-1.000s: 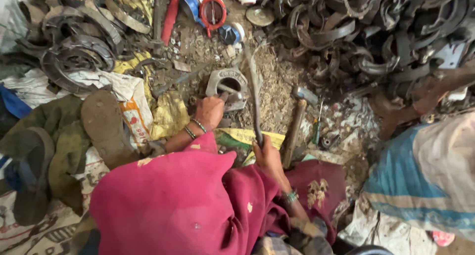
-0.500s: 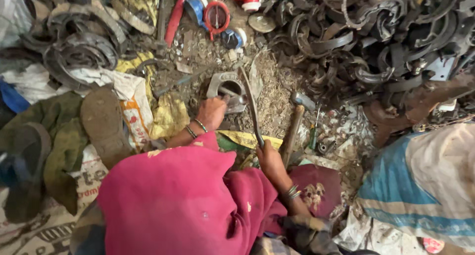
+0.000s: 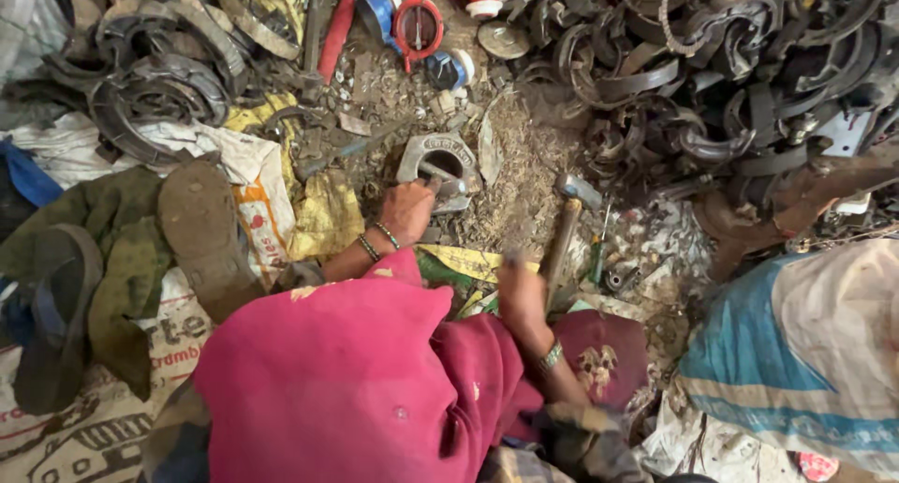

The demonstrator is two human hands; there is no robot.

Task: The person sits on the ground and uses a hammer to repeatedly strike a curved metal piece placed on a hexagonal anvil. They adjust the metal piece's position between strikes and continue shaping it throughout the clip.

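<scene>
Metal is being worked on the dirt floor: the left hand is pressing down on a grey arch-shaped casting, fingers closed over its near edge and over a small bright piece lying against it, so the casting is sitting directly under and just beyond the fingertips. A second ago a long thin rod was standing upright in the right hand, its tip reaching up beside the casting; now that rod is no longer showing above the fist, and the hand is sitting lower and nearer the body, suggesting a stroke has just come down or the tool has been drawn back. The right hand is looking curled into a fist, but whether it is gripping anything cannot be told, since its fingers are blurred. A wooden-handled hammer is lying just beyond and to the outside of that right hand, near it but apparently not touching. The casting is staying where it was, pinned by the left hand, well clear of the right. Heaps of dark curved metal scrap are lying farther out beyond both hands, and a worn sandal is resting off to the left of the left forearm.
</scene>
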